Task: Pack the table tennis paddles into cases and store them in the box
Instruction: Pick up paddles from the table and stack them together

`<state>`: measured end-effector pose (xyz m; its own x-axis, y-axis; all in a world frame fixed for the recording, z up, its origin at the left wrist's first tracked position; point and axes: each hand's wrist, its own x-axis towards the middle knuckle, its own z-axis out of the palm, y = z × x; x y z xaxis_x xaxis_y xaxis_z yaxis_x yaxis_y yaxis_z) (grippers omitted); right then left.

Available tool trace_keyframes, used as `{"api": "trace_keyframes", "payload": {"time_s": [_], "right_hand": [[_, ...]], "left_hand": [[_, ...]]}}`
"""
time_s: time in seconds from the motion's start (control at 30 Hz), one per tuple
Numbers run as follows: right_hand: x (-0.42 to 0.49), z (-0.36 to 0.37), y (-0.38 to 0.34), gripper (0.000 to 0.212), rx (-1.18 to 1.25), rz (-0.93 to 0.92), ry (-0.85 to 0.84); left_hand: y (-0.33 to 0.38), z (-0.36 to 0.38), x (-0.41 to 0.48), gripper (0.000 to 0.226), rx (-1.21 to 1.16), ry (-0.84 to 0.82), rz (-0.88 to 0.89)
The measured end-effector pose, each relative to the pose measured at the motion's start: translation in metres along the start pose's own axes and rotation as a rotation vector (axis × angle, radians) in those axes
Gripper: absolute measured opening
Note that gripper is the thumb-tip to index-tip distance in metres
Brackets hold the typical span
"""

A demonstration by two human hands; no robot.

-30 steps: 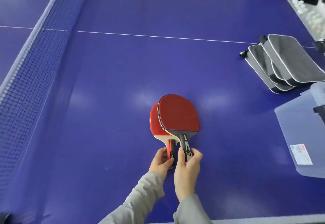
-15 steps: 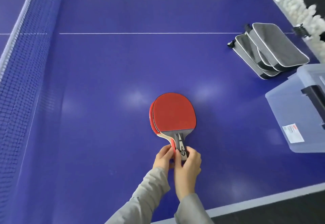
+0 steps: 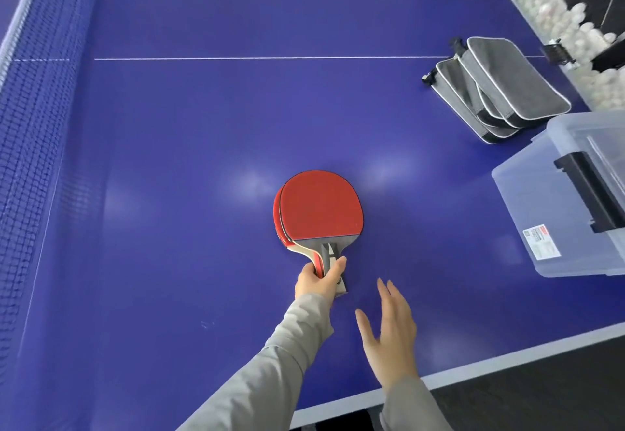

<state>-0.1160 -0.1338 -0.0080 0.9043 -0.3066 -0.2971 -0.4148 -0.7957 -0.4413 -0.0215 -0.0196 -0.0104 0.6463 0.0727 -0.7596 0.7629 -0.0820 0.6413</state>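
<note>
Red-faced paddles (image 3: 319, 205) lie stacked, handles gripped by left hand (image 3: 319, 279).

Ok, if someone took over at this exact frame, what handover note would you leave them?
Hands: the left hand grips the handles of two stacked red paddles, whose blades lie on the blue table. The right hand is open and holds nothing, beside the handles.
Things: the grey cases lie in an overlapped pile at the table's far right. The clear plastic box sits nearer, its lid apparently on.
Done: paddles stacked together.
Left: put the paddles into cases, open the box, store the cases inside.
</note>
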Motion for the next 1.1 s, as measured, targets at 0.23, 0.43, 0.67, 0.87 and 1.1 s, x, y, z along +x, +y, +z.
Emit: {"api": "trace_keyframes", "payload": {"time_s": [0.23,0.43,0.67,0.87,1.1], "right_hand": [[0.025,0.003,0.010,0.070,-0.477,-0.211,-0.159],[0.029,0.016,0.000,0.084,-0.604,-0.307,-0.209],[0.030,0.021,-0.001,0.101,-0.643,-0.289,-0.245],[0.030,0.017,-0.006,0.088,-0.714,-0.275,-0.256],[0.032,0.017,-0.007,0.078,-0.713,-0.263,-0.282]], "left_hand": [[-0.017,-0.050,-0.005,0.041,-0.140,-0.053,0.081],[-0.065,-0.153,-0.026,0.042,-0.148,0.160,0.109],[-0.112,-0.274,-0.053,0.053,-0.135,0.378,0.096],[-0.136,-0.302,-0.059,0.036,-0.103,0.366,0.041],[-0.143,-0.289,-0.067,0.025,-0.152,0.630,0.055]]}}
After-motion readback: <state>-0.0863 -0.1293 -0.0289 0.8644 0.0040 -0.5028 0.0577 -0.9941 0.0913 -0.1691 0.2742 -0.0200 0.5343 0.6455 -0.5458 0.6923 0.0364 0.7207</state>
